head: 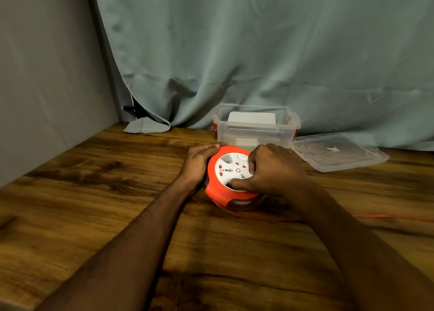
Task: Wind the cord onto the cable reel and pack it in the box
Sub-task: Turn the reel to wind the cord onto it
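From the head camera, the cable reel [231, 176] lies flat on the wooden table [94, 193] just right of the frame's centre, its red housing ringing a white socket face. The left hand [199, 162] rests against the reel's left side with fingers laid fairly straight along the red rim, steadying rather than gripping. The right hand [270, 169] sits on the white centre, fingers curled down onto it and the thumb pressed into a recess near its lower edge — the pose suggests it is turning the hub. The winding looks unfinished: a thin red cord [387, 217] leaves the reel's lower edge and trails right across the table out of the frame, so how much is left cannot be told. Packing has not begun. The clear plastic box [256, 128] stands open just behind the reel, near the grey curtain [258, 52]; it holds a white rectangular item [251, 118], too indistinct through the wall to identify. Its clear lid [338, 154] lies flat on the table to the box's right — off and apart, nothing on it that I can make out.
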The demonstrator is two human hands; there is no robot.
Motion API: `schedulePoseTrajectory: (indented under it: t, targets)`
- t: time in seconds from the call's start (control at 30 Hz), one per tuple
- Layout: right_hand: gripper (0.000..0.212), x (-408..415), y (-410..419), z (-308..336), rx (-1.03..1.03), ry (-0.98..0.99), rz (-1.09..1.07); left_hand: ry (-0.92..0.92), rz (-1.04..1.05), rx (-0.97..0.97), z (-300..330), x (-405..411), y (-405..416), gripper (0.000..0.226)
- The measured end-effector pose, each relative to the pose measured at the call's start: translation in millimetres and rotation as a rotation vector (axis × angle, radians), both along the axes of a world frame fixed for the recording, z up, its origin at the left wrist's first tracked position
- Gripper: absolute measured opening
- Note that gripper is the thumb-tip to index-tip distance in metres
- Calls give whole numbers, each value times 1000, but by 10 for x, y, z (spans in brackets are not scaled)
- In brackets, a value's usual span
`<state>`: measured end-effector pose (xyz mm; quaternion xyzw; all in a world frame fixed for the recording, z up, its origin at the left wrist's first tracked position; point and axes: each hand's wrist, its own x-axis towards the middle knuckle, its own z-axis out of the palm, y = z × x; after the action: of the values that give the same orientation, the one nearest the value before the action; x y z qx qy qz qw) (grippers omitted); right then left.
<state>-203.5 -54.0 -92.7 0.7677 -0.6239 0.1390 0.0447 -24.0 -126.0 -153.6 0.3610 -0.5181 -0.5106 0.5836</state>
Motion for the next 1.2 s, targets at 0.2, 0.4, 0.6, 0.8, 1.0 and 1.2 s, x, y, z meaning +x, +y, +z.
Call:
schedulePoseTrajectory:
  t: [0.2,0.4,0.6,0.8,1.0,1.2]
  targets:
    - [80,220,97,-148,-101,-97,-124,1,13,-3,-6,4,-21,26]
    - [67,285,121,-173,-157,-103,-83,12,14,-17,-11,22,-20,26]
    - [33,1,53,-119,-76,-254,101,51,37,-13,8,8,-24,27]
    - [48,-119,17,-17,-22,-137,189,35,0,-8,-21,3,-44,25]
    - [65,-195,-13,17,45,-10,170,20,4,-9,-13,1,-27,26]
    - [68,-260,-69,22,98,18,169,3,8,-5,-13,7,-28,26]
